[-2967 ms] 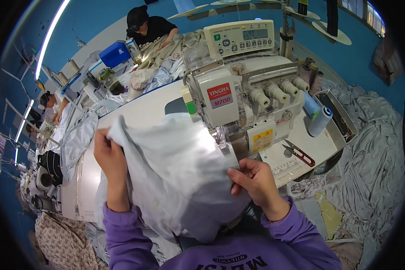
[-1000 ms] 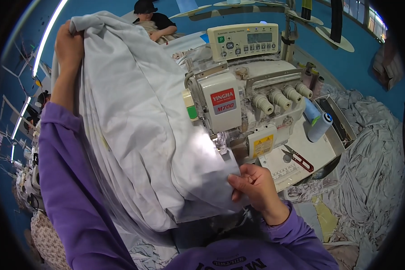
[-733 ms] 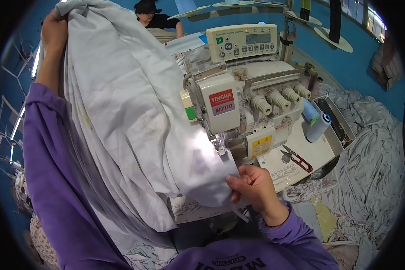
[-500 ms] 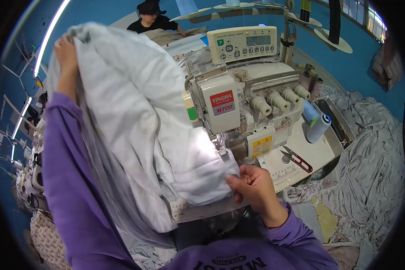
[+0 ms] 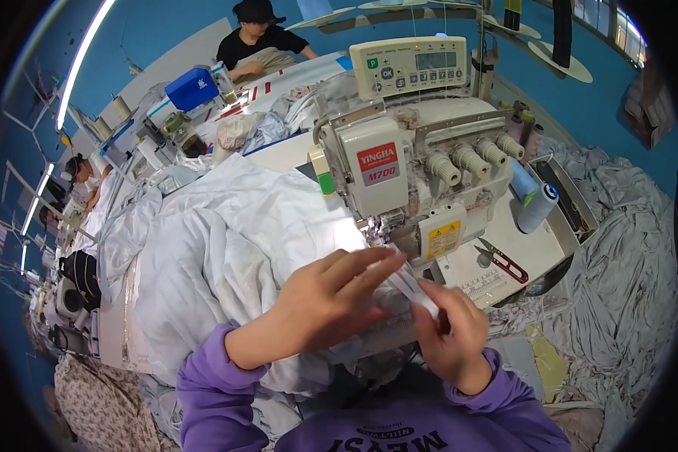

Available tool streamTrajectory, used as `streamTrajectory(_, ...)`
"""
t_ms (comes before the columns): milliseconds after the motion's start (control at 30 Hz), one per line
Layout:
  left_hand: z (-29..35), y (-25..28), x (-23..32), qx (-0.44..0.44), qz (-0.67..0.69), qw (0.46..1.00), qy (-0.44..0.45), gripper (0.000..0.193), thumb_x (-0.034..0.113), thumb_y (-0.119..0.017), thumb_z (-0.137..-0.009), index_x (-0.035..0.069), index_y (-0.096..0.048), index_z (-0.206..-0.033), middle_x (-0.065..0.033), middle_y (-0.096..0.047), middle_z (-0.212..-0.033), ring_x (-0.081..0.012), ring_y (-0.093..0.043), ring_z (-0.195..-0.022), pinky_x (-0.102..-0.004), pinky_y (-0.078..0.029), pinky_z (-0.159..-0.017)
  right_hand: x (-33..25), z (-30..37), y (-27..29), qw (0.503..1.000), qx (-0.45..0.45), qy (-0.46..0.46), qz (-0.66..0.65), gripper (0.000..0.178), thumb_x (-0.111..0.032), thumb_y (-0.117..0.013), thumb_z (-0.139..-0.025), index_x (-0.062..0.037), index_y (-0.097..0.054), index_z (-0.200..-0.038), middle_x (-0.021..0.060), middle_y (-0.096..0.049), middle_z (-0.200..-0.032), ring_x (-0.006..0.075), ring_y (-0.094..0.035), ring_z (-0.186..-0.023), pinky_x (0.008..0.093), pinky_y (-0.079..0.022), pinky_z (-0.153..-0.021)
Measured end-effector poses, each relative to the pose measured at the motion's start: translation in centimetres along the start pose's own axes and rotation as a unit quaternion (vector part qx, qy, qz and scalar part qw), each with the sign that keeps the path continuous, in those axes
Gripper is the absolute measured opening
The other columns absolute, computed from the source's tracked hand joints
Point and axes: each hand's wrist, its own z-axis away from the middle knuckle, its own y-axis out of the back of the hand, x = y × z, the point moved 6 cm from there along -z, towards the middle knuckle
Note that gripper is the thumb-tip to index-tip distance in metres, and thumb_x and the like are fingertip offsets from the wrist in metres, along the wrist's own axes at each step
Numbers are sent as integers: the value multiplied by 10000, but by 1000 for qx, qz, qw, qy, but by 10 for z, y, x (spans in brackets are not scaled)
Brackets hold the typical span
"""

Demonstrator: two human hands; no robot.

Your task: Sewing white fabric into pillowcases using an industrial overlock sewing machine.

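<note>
Nearby, past the right hand [image 5: 456, 335], sit snips [image 5: 511, 267] and a thread cone [image 5: 536, 210].

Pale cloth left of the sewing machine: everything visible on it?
The pale bluish-white cloth looks soft, lying in loose, rumpled folds over the table, brightly lit near the sewing machine. The left hand is over its right part; contact is unclear. The right hand pinches a narrow whitish strip; whether that joins the cloth is unclear.
</note>
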Motion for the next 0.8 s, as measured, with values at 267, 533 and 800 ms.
streamTrajectory(267,5,-8,-11,39,62,997,20,254,127,-730,-669,115,-655,-912,-56,-578,-995,-163,-575,-682,-281,-480,-521,-30,6,23,905,-88,405,-93,349,-129,-674,-653,-123,-639,-1000,9,-610,-853,117,-557,-595,248,-431,-501)
streamTrajectory(533,8,-3,-6,80,-42,996,-24,352,71,-652,-675,36,-606,-1022,-91,-579,-1013,-254,-574,-964,-329,-506,-742,-2,-27,-13,934,-26,326,143,319,-92,-645,-680,-82,-633,-999,25,-655,-973,168,-601,-809,321,-418,-782)
streamTrajectory(800,22,-12,9,-25,-135,991,2,345,67,-587,-724,7,-600,-1063,-105,-558,-1062,-242,-585,-987,-309,-500,-770,-4,-19,-14,949,0,286,132,252,-52,-655,-653,-102,-664,-900,-12,-648,-987,142,-571,-758,299,-404,-739)
